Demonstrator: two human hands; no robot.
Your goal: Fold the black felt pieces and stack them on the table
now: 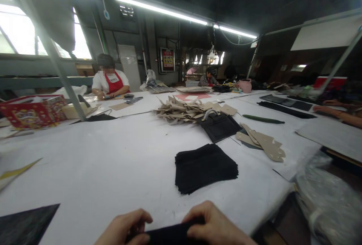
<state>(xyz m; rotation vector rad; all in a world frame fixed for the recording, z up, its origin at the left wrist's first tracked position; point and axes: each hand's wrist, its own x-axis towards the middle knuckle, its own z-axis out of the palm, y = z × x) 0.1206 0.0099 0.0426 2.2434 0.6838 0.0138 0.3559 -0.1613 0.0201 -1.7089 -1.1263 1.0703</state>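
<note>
At the bottom edge of the view, my left hand (124, 227) and my right hand (216, 224) grip a dark piece of black fabric (168, 234) from either side. Thumb and fingers of each are closed on it, and its lower part is cut off by the frame. Just beyond them on the white table lies a stack of black fabric pieces (205, 166) with uneven edges. Behind that stack is a black handbag panel (220, 126) with a grey handle. Beige cut pieces (263, 141) with small holes lie to its right.
A heap of beige pieces (181, 110) sits mid-table near a dark green strip (263, 119). A red box (34, 111) and a slanted pole (59, 64) stand left. Clear plastic (330, 196) hangs right. A co-worker (110, 79) sits across; another person's arm (339, 115) reaches in right.
</note>
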